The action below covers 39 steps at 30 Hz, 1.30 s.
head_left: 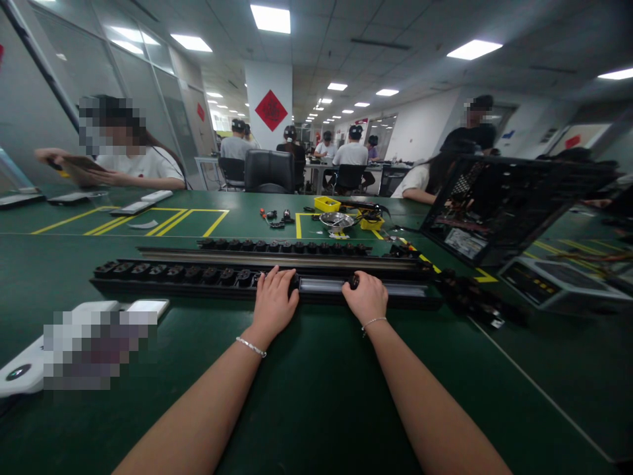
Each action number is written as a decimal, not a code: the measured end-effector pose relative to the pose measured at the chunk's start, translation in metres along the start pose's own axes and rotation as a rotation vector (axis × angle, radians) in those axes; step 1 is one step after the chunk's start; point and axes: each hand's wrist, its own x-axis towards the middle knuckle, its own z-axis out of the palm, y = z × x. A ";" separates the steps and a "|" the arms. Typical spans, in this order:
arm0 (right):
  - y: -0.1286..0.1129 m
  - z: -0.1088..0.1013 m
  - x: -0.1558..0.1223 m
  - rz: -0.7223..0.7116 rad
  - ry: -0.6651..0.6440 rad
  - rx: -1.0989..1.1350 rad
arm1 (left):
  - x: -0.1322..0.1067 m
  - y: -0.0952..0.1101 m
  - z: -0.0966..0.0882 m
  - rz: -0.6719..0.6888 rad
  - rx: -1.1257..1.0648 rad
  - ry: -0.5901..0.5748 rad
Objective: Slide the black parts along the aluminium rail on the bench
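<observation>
While lights (270, 18) overlook the green table (306, 396), the right hand (368, 297) grips 1 module (353, 283), left hand's (275, 298) hold unclear.

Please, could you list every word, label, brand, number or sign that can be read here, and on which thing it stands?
No text can be read with certainty.
Red diamond-shaped sign on the white square pillar: marked, but too blurred to read.
Grey-and-black box at the right: marked in yellow, too small and blurred to read.
</observation>
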 end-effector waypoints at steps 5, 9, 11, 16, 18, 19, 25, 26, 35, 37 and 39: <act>0.003 0.002 -0.001 -0.014 0.052 -0.030 | 0.000 0.001 -0.001 -0.006 -0.005 -0.001; 0.003 0.003 -0.001 -0.007 0.049 -0.031 | 0.000 0.002 -0.001 -0.013 -0.012 0.005; 0.003 0.002 -0.001 0.002 0.042 -0.018 | 0.000 0.002 -0.001 -0.012 -0.016 0.012; 0.004 -0.002 0.002 0.025 0.009 -0.002 | -0.001 0.001 0.000 -0.009 -0.021 0.014; 0.005 -0.003 0.003 0.027 0.000 -0.006 | 0.000 0.001 -0.001 -0.011 -0.021 0.009; 0.006 -0.003 0.003 0.030 0.004 -0.011 | 0.000 0.002 -0.001 -0.012 -0.020 0.006; 0.012 -0.004 0.003 0.041 0.023 -0.046 | 0.000 0.002 -0.002 -0.012 -0.020 -0.001; 0.013 -0.004 0.003 0.037 0.013 -0.043 | 0.000 0.002 -0.002 -0.011 -0.020 0.000; 0.017 -0.004 0.006 0.084 -0.031 0.026 | 0.000 0.002 -0.003 -0.010 -0.017 -0.008; 0.017 -0.004 0.006 0.083 -0.029 0.023 | 0.000 0.002 -0.003 -0.012 -0.013 -0.010; 0.017 -0.005 0.006 0.086 -0.021 0.014 | 0.000 0.002 -0.002 -0.010 -0.010 -0.010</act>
